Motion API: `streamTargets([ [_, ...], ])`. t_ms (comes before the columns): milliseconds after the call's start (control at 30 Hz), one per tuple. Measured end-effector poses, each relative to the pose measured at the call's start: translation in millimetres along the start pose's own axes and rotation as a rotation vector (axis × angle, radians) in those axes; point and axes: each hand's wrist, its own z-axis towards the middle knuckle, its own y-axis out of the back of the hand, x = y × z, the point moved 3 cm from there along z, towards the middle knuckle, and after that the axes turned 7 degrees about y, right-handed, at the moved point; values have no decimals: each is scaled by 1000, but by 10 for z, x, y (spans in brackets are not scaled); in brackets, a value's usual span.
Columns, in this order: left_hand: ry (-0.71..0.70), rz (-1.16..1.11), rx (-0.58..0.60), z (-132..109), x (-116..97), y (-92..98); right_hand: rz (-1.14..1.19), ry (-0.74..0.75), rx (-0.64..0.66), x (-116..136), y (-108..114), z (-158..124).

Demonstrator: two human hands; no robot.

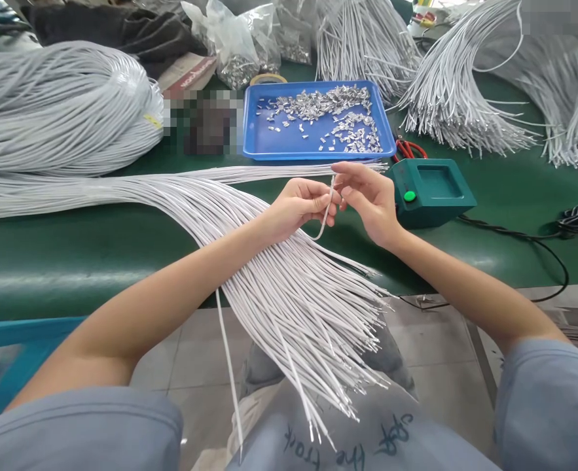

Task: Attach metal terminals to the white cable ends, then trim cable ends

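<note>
My left hand (302, 204) and my right hand (367, 195) meet above the green table (72, 255), both pinching one thin white cord (326, 212) that bends in a loop between them. Its far end trails down over the table edge toward my lap. Under my left forearm a fan of white cords (289, 294) spreads across the table and hangs over my knees. Just behind my hands stands a blue tray (259, 140) with several small metal clips (332, 114). A small green box with a green button (431, 190) sits right of my right hand.
A thick bundle of white cords (57, 104) lies at the left. More cord bundles (465, 85) fan out at the back right. Clear bags of metal parts (239, 46) stand behind the tray. Red-handled pliers (409, 149) and a black cable (539, 245) lie near the box.
</note>
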Motion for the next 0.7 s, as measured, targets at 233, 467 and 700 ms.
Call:
streamTargets([
  [233, 0, -51, -3, 10, 19, 34, 0, 18, -44, 1, 3, -13],
  [467, 13, -39, -25, -3, -9, 14, 30, -40, -93, 5, 7, -2],
  [700, -7, 58, -36, -9, 2, -2, 51, -88, -35, -52, 11, 32],
])
